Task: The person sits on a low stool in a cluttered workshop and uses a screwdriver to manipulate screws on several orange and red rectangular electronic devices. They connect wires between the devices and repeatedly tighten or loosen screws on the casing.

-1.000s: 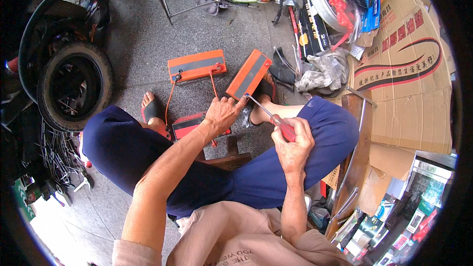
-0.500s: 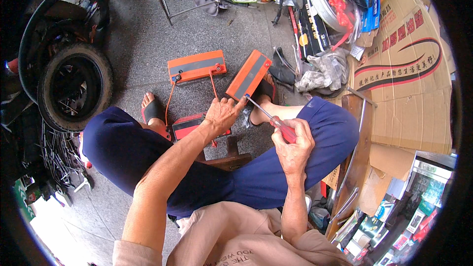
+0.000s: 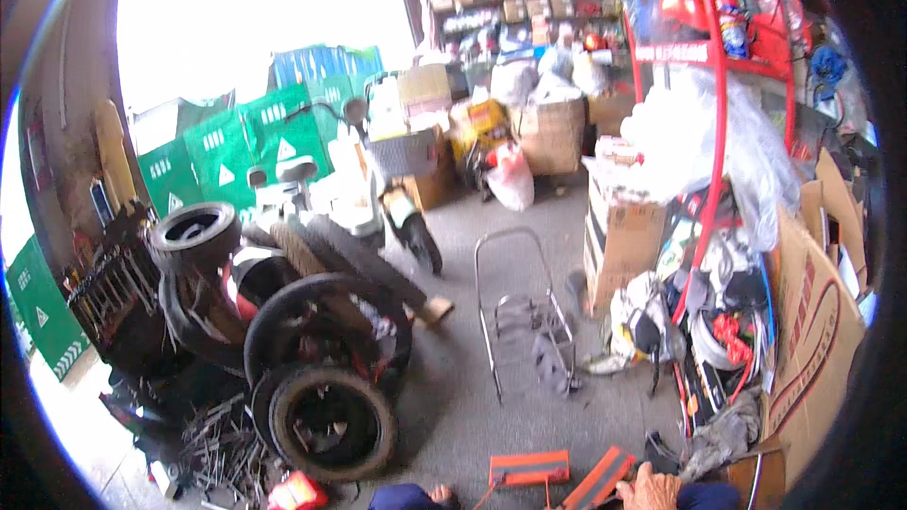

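Two orange batteries [image 3: 529, 468] [image 3: 597, 478] lie on the floor at the bottom of the view, with orange leads by the left one. My right hand [image 3: 650, 489] is at the bottom edge, just right of the tilted battery, its fingers curled. What it holds is hidden or too small to make out. My left hand is out of view. My knees in dark blue trousers [image 3: 402, 499] and a bare foot [image 3: 441, 494] show along the lower edge.
Stacked tyres [image 3: 331, 420] stand at left, a scooter [image 3: 406, 227] behind them. A metal frame [image 3: 521, 234] is ahead. Cartons [image 3: 624, 236], a red rack [image 3: 710, 179] and cardboard [image 3: 808, 359] line the right. Shelving [image 3: 520, 5] and a bright opening are at the back.
The view has tilted sharply upward, bringing the room into sight. The batteries now sit at the bottom edge. My left hand has left the view, and the screwdriver no longer shows clearly.
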A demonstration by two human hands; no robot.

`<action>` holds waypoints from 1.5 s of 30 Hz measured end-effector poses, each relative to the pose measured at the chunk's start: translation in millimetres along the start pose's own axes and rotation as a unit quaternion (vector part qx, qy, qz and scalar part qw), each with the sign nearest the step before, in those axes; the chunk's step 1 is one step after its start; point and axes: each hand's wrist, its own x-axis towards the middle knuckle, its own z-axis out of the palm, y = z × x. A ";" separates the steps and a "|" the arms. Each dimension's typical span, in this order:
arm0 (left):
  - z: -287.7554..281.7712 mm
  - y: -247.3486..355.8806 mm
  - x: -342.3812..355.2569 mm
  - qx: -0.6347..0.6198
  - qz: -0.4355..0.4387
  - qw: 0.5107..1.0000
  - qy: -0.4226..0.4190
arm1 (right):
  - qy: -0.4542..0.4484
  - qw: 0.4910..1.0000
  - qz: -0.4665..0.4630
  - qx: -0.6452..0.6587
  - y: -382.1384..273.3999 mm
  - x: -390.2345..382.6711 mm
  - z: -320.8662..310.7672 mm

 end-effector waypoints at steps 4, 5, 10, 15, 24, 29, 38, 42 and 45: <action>-1.1 -9.2 6.8 -0.005 -0.014 1.000 -0.014 | -0.037 0.998 -0.022 0.053 2.2 -8.1 -1.7; 1.5 -8.6 10.6 -0.001 -0.015 1.000 -0.021 | -0.042 0.995 -0.033 0.079 -1.3 -13.6 -4.2; 7.6 3.7 38.4 0.030 0.002 0.999 -0.038 | 0.017 0.977 -0.122 0.172 16.7 -7.7 29.1; 8.7 12.0 32.4 0.031 0.000 0.998 -0.045 | 0.063 0.990 -0.103 0.071 7.3 -15.8 6.5; 31.0 7.0 -16.9 -0.004 -0.008 0.998 -0.063 | -0.080 0.992 -0.069 0.071 27.3 -11.1 19.4; -32.1 33.9 -7.5 -0.063 -0.044 0.989 -0.123 | -0.058 0.981 -0.183 0.007 39.0 -7.1 25.1; -10.9 23.2 58.7 -0.055 -0.020 0.998 -0.023 | -0.014 0.942 -0.335 -0.018 10.2 -0.2 2.5; -2.2 7.2 70.2 -0.051 -0.025 0.998 -0.002 | -0.080 0.987 -0.137 -0.013 14.6 -3.7 12.3; 2.7 0.1 73.4 -0.024 -0.030 0.999 -0.001 | -0.099 0.993 -0.023 0.058 13.1 -12.5 -5.9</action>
